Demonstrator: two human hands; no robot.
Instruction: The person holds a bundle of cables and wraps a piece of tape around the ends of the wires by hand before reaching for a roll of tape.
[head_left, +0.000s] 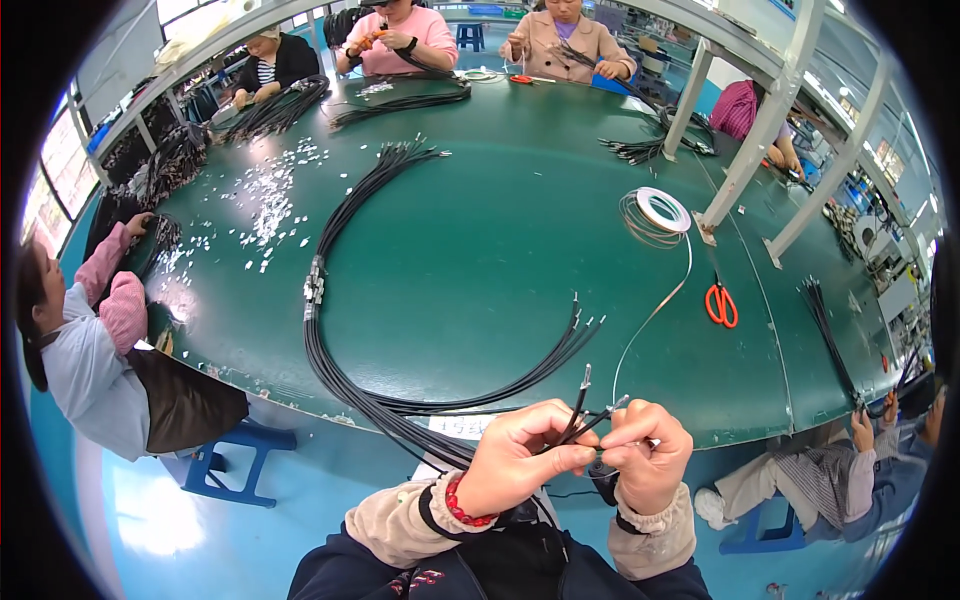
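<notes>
My left hand (520, 455) pinches the ends of thin black cables (580, 405) just above the near table edge. My right hand (648, 452) grips the same cable ends from the right, with a thin white strip (650, 320) running up from it to a white tape roll (662, 210). A long bundle of black cables (330, 330) curves from my hands out across the green table (480, 220) in a big arc. Another few cables (545, 365) curl to the right of that bundle.
Orange-handled scissors (721, 305) lie right of the strip. Small white scraps (265, 200) litter the far left of the table. Several other people sit around the table with black cable bundles (275, 110). White frame posts (755, 150) stand at the right. A blue stool (235, 460) stands left.
</notes>
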